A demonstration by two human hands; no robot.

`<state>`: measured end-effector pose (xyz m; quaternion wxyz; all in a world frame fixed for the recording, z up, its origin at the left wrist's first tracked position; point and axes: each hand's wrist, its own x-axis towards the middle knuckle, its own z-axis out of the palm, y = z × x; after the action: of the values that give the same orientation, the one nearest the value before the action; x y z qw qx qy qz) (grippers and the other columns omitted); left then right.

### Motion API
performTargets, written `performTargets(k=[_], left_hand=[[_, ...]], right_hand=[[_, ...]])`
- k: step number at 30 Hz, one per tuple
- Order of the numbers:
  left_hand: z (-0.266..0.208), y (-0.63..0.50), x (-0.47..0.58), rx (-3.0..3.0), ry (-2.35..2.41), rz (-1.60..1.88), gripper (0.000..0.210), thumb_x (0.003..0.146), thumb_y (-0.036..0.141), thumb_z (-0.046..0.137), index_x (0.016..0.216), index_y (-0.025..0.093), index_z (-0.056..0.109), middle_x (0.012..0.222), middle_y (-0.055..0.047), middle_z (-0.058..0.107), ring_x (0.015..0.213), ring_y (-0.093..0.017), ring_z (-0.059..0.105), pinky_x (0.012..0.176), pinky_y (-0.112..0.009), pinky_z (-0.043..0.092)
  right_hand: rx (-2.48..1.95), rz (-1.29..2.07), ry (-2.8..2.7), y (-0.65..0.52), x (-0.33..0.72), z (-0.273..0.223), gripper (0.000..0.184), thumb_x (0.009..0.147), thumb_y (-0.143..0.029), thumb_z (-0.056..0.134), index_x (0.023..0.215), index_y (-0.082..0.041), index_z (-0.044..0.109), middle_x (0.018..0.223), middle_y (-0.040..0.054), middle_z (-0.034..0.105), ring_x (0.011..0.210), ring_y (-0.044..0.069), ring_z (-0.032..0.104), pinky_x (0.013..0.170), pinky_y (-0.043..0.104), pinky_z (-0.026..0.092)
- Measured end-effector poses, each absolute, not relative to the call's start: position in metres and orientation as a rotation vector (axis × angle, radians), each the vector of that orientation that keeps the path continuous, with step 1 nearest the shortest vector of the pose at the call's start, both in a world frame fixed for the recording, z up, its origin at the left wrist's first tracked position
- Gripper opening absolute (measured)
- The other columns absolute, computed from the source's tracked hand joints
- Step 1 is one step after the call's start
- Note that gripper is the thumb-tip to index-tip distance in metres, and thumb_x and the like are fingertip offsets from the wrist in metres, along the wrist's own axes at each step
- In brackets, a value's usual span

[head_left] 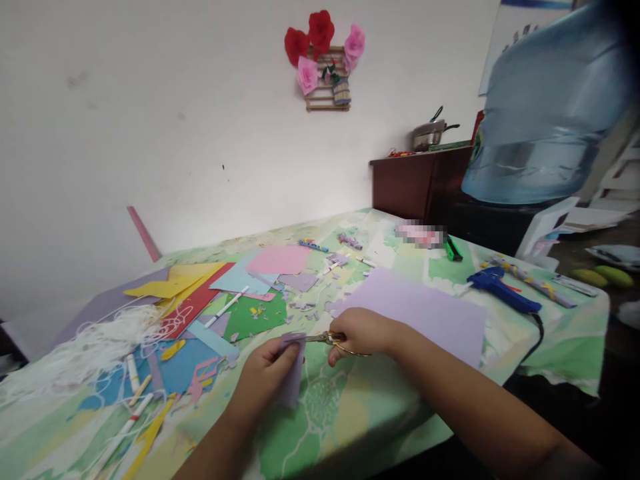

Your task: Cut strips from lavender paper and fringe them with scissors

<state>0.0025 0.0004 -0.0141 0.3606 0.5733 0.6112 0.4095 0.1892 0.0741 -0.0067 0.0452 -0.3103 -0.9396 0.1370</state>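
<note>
My left hand (pixel 267 370) pinches a small folded piece of purple paper (pixel 291 383) between thumb and fingers, just above the table's front part. In my right hand (pixel 357 330) is a pair of gold-handled scissors (pixel 330 338), with my fingers around the handles. The blades point left and reach the top edge of the purple piece; whether they are open or closed there I cannot tell. Behind my right hand a large sheet of light purple paper (pixel 415 310) lies flat on the table.
Coloured paper sheets (pixel 255 317), pens and scraps spread across the left and middle. A tangle of white string (pixel 95 347) lies far left. At right are a blue glue gun (pixel 505 290), its cord over the edge, and a green cutter (pixel 453 249). A water bottle (pixel 540 120) stands behind.
</note>
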Motion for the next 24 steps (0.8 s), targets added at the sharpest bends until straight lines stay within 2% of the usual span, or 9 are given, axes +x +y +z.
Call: performTargets(k=[10,24], left_hand=[[-0.0192,0.0015,0.0039,1.447,1.554,1.097,0.024,0.063,0.038,0.053,0.062,0.014,0.059,0.050,0.002,0.051,0.044,-0.010,0.042,0.042,-0.022,0.030],[-0.0202,0.0027,0.0043,1.314,1.420,1.092,0.025,0.060,0.037,0.057,0.058,0.013,0.057,0.048,0.001,0.052,0.043,-0.009,0.043,0.042,-0.021,0.029]], right_hand=[[-0.960,0.392,-2.872,0.0778,0.1887,-0.0092,0.055,0.058,-0.068,0.038,0.064,-0.017,0.057,0.049,-0.0022,0.047,0.045,0.007,0.036,0.041,0.019,0.021],[-1.018,0.330,-2.870,0.0802,0.1907,-0.0110,0.057,0.055,-0.069,0.040,0.067,-0.017,0.060,0.052,-0.0002,0.052,0.047,0.009,0.039,0.043,0.020,0.022]])
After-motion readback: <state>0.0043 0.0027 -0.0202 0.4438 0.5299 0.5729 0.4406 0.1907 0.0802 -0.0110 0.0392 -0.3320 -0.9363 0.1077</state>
